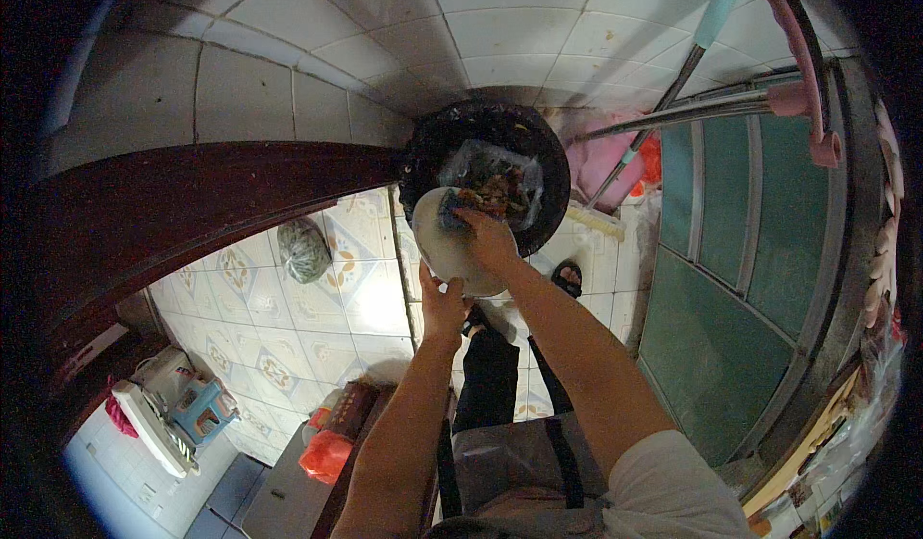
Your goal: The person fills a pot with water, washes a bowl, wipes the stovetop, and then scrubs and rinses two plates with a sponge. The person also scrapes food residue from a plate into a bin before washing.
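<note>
A whitish bowl or deep plate (440, 243) tilts over a round black trash bin (551, 171). My left hand (441, 304) grips its near rim, thumb uppermost. Reaching across the dish, my right hand (489, 242) has its fingers at the inner surface near the far edge. A dark bluish patch (453, 211) lies by those fingertips; whether it is a scrubber or a mark on the dish is unclear. Brown food scraps (497, 189) lie at the dish's far edge and below it in the bin, around a clear plastic bag (461, 160).
Right of the bin lean a broom (670, 92) and another long-handled tool (692, 115), before a pink bag (609, 160). A green panelled door (728, 308) stands at right. Left are a dark door edge (288, 167), a filled plastic bag (304, 250) on tiles and a blue stool (204, 409).
</note>
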Available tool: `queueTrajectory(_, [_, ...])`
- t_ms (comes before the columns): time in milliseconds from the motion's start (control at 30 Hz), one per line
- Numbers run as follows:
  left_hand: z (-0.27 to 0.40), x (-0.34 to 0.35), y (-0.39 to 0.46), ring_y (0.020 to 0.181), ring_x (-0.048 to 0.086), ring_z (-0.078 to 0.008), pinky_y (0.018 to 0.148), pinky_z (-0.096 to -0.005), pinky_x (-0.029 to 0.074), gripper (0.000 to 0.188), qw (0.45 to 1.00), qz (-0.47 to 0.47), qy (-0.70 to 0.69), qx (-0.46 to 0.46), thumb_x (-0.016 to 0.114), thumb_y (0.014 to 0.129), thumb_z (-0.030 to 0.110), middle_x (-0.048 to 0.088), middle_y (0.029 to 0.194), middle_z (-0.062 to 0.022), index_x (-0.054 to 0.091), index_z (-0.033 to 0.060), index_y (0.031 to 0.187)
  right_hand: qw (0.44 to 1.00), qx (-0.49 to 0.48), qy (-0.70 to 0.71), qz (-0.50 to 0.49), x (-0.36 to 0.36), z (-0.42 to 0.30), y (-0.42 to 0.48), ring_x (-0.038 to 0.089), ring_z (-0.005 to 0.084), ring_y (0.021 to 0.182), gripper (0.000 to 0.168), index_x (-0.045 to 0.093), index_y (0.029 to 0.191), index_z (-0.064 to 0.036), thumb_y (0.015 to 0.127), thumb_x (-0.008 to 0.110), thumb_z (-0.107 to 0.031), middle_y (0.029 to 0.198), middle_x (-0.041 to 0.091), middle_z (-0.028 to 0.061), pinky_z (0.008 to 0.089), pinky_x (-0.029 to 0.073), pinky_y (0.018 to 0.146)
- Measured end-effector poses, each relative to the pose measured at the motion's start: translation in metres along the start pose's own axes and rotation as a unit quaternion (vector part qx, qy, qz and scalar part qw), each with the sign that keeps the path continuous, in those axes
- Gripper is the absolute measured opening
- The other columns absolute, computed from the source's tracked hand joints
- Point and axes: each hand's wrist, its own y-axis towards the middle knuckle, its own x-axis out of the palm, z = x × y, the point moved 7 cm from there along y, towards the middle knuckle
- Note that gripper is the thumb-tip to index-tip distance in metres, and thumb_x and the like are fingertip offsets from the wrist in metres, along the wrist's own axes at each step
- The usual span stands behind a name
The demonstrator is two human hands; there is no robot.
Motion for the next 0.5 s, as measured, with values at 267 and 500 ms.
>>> queueTrajectory(267, [0.006,-0.003,0.002,0.101,0.051,-0.0278,0.074,-0.0385,0.050,0.066,1.000,0.008,0.019,0.004,0.046,0.083,0.006,0.036,0.122,-0.0166,0.011,0.0249,0.135,0.994,-0.056,0.058,0.067,-0.024,0.004,0.000,0.052,0.0323,0.103,0.045,0.052,0.116,-0.015,0.075,0.045,-0.001,0.114,0.055,0.0121,0.0412,0.043,0.086])
queueTrajectory(500, [0.012,-0.008,-0.003,0.105,0.049,-0.0283,0.075,-0.0391,0.049,0.066,0.999,0.005,0.023,0.024,0.046,0.082,0.005,0.036,0.125,-0.0153,0.012,0.0247,0.135,0.998,-0.009,-0.030,-0.049,-0.012,-0.041,-0.045,0.056,0.0300,0.099,0.040,0.053,0.115,-0.017,0.076,0.050,-0.009,0.112,0.056,0.0117,0.0398,0.046,0.081])
